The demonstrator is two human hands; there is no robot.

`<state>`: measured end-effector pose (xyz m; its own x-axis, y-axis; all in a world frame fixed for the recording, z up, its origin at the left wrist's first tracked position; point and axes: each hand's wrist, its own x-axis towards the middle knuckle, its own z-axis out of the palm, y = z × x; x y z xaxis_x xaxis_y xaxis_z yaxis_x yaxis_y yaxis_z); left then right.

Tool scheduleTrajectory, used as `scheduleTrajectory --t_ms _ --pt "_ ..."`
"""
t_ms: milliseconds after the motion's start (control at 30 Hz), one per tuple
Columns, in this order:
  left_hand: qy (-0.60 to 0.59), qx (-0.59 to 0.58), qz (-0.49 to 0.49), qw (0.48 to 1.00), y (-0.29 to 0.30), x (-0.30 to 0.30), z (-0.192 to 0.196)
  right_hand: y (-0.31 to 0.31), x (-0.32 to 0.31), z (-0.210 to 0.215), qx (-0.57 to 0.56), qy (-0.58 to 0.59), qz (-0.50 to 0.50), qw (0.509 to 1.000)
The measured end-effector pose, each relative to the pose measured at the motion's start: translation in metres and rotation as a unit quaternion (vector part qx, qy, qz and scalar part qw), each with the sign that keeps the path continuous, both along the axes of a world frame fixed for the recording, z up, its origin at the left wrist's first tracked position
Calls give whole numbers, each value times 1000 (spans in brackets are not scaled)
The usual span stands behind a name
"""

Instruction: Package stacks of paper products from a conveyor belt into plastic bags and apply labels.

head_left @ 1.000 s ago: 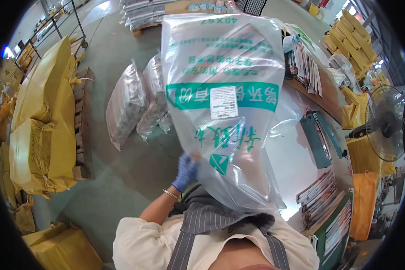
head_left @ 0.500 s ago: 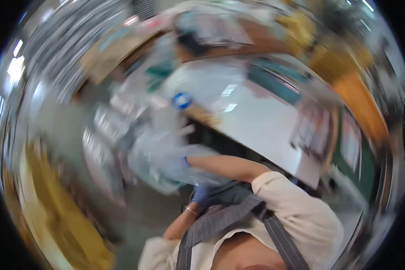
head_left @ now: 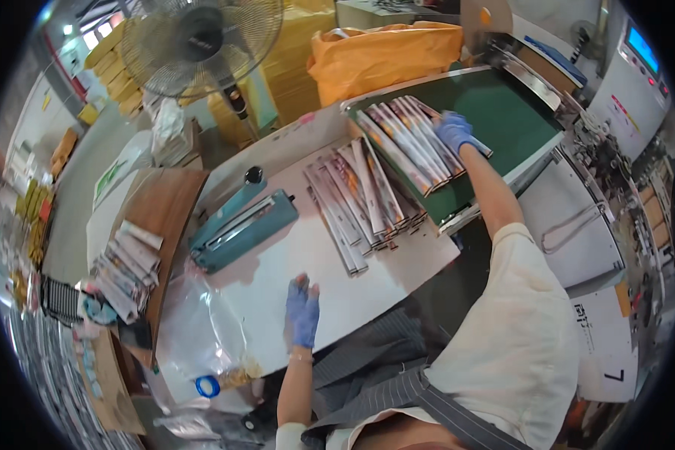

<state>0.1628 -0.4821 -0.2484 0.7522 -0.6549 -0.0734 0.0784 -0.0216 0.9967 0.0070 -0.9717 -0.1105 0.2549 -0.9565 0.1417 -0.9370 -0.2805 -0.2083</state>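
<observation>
In the head view, the right hand [head_left: 454, 132], in a blue glove, was stretched far out toward one o'clock, the forearm almost straight. It lay with loosely spread fingers on the row of flat packets [head_left: 411, 142] that rested on the green conveyor belt [head_left: 511, 120]; it touched them but I cannot tell if it clasped any. The packets were long and narrow, their long axis running from eleven o'clock to five o'clock. The left hand [head_left: 303, 310], also gloved, lay flat and open on the white table [head_left: 367, 289] at about seven o'clock from the packets, holding nothing. A second pile of packets [head_left: 360, 202] lay between both hands.
</observation>
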Motion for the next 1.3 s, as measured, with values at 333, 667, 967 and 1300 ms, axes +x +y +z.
scheduleTrajectory --t_ms 333,667,967,1300 --pt "-94 200 53 974 -245 43 16 123 124 -95 176 -191 70 963" --pt "296 -68 -44 952 -212 101 1 186 146 -114 597 -491 145 618" --pt "-125 -107 -187 968 -87 87 103 272 104 -26 447 -604 383 538" --pt "-107 -266 -243 927 -41 39 141 322 96 18 340 -608 583 418"
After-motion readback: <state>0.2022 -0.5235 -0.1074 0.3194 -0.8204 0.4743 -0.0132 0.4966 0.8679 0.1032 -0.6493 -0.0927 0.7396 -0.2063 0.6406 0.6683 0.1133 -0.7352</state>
